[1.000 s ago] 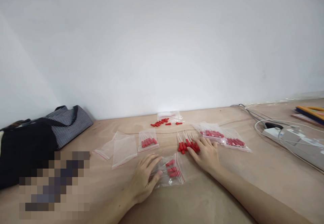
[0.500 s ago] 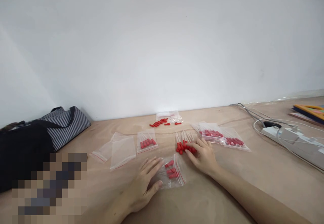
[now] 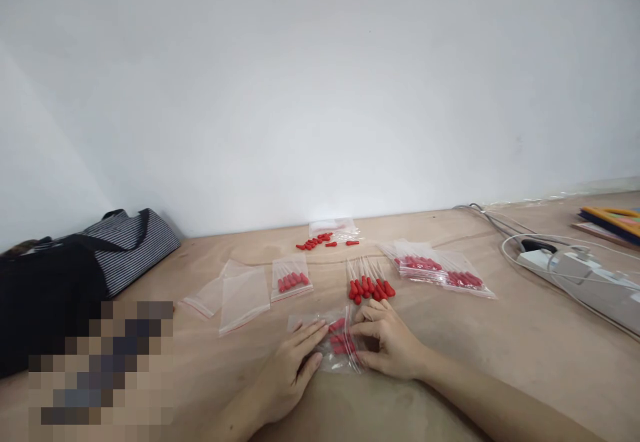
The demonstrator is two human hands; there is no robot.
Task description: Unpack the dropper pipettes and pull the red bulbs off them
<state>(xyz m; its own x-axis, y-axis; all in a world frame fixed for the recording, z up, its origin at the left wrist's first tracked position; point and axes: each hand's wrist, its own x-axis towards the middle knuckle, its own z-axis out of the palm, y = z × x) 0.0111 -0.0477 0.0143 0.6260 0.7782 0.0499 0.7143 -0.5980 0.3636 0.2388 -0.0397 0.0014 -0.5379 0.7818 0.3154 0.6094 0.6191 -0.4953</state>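
Note:
A small clear zip bag (image 3: 330, 345) with red caps inside lies on the wooden table (image 3: 500, 362) in front of me. My left hand (image 3: 287, 372) rests flat on the bag's left side, fingers stretched out. My right hand (image 3: 387, 342) has come to the bag's right edge with its fingers curled and pinched on the plastic. Just beyond lies a fan of clear droppers with red bulbs (image 3: 369, 285).
Filled bags (image 3: 437, 269) lie to the right, one more filled bag (image 3: 291, 281) and empty bags (image 3: 235, 292) to the left, loose red caps (image 3: 320, 242) near the wall. A striped black bag (image 3: 85, 262) sits far left, cables and a power strip (image 3: 575, 269) far right.
My right hand left the droppers and drew back to the near bag's right edge. My left hand stayed on the bag, which has shifted slightly toward me.

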